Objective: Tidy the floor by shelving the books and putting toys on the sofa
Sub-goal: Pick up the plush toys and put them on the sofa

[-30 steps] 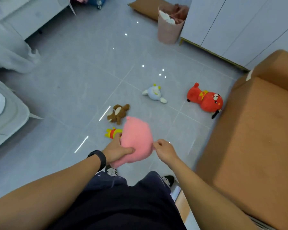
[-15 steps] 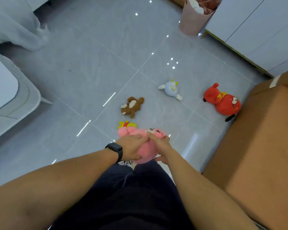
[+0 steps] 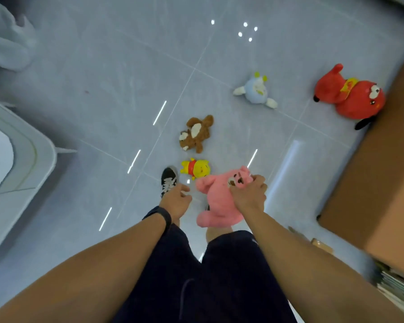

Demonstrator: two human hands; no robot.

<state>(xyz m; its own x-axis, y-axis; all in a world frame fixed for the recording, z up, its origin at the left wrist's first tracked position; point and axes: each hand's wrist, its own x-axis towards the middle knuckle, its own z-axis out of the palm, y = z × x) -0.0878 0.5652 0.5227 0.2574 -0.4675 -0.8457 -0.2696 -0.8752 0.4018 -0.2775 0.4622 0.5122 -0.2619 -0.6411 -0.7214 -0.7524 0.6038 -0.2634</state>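
Right hand (image 3: 248,194), at lower centre of the frame, grips the pink plush toy (image 3: 216,201) by its head, fingers curled round it; the toy's body hangs below the hand, above the floor (image 3: 103,89). Left hand (image 3: 175,200), just left of the pink toy and apart from it, holds nothing; fingers loosely curled. A black band sits on the left wrist.

On the floor: yellow plush (image 3: 196,169) just above the hands, beside a black shoe (image 3: 169,180); brown bear plush (image 3: 195,134) above it; pale blue plush (image 3: 255,90) at upper centre-right; red plush (image 3: 350,96) at upper right, against the brown sofa (image 3: 383,183), which runs along the right edge. Stacked books (image 3: 399,290) lie at lower right.
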